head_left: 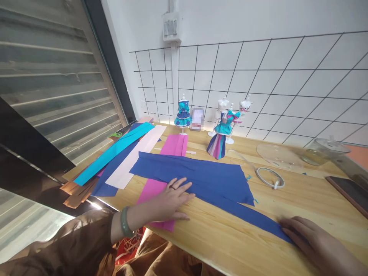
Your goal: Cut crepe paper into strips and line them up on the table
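A wide piece of dark blue fabric (212, 172) lies across the wooden table, with a narrow band running off its lower edge to the right. My left hand (172, 199) rests palm down on the fabric's near edge, fingers spread. At the band's right end, my right hand (313, 237) has its fingers closed on the cloth; it is slightly blurred and its fingertips are partly hidden. Beneath the blue fabric and my left forearm passes a magenta fabric strip (175, 143). Just left lies a pale pink strip (123, 172).
At the left are a turquoise strip (115, 153) and brown strips (79, 193). Small dress forms in doll dresses (220, 134) stand at the back. A coiled white cable (270, 177), a clear plastic lid (278, 156) and a phone (349, 193) lie on the right.
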A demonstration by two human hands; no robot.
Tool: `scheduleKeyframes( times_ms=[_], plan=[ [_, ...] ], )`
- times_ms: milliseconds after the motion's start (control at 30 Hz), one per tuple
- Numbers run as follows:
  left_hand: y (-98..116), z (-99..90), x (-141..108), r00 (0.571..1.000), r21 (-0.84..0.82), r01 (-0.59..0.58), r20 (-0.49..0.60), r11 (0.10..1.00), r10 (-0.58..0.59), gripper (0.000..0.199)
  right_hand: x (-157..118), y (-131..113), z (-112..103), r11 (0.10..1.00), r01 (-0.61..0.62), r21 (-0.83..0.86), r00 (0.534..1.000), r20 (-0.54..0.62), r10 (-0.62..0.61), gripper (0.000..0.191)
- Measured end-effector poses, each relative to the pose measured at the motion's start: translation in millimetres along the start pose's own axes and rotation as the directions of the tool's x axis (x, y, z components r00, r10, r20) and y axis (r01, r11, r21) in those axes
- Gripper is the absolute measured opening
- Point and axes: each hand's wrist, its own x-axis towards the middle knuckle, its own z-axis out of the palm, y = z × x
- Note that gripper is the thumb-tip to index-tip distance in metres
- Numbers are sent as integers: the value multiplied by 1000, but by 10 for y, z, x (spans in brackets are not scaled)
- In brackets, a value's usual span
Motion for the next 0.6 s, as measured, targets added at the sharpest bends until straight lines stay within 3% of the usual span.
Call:
scheduleKeyframes(
  times_ms=[100, 200, 300, 400, 500, 600],
  plan=[
    [-27, 53, -146, 998, 2, 50, 50, 999, -50, 56, 41, 21, -12, 999, 12, 33, 989, 150, -17, 24],
    [-169, 39, -294, 990, -1, 123, 69, 992, -123, 55, 45, 123, 4, 1000, -12, 22, 986, 165, 8, 25],
    [-344, -26, -459, 978, 20, 192, 77, 981, -193, 53, 35, 199, 23, 994, -113, 3, 970, 218, 110, 27],
    [-535, -110, -645, 966, 73, 250, 57, 966, -254, 53, 30, 188, 29, 978, -208, 31, 940, 284, 191, 28],
    [-683, -182, -790, 961, 116, 272, 24, 955, -277, 53, 24, 149, 44, 962, -250, 112, 911, 362, 195, 28],
    [-648, -180, -784, 963, 146, 269, -42, 952, -266, 51, 4, 155, 69, 935, -302, 184, 902, 372, 218, 29]
  ],
)
